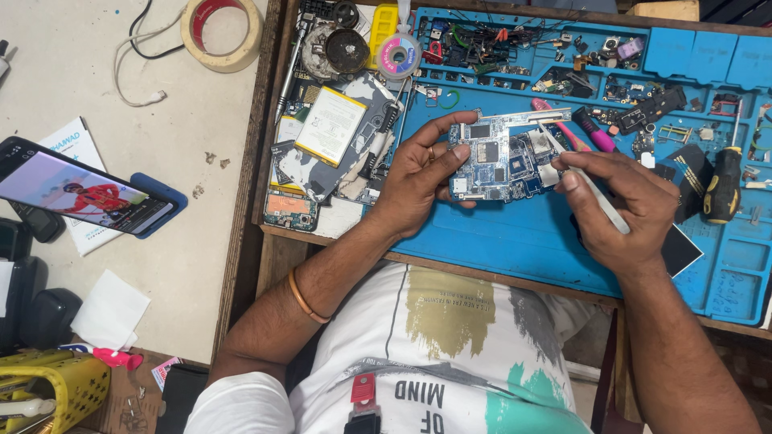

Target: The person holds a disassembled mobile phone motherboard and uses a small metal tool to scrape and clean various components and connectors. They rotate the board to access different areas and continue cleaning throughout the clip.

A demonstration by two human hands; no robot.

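A blue circuit board (503,158) with silver shields lies over the blue work mat (515,237). My left hand (418,173) grips the board's left edge, fingers curled over its top. My right hand (623,201) holds silver tweezers (599,197) like a pen, their tip touching the board's right side.
An opened phone with a white-and-yellow battery (330,124) lies left of the board. A black-handled screwdriver (724,181), pink tools (575,133) and several small parts fill the mat's trays. A tape roll (221,32) and a lit phone on a stand (80,193) sit on the grey table at left.
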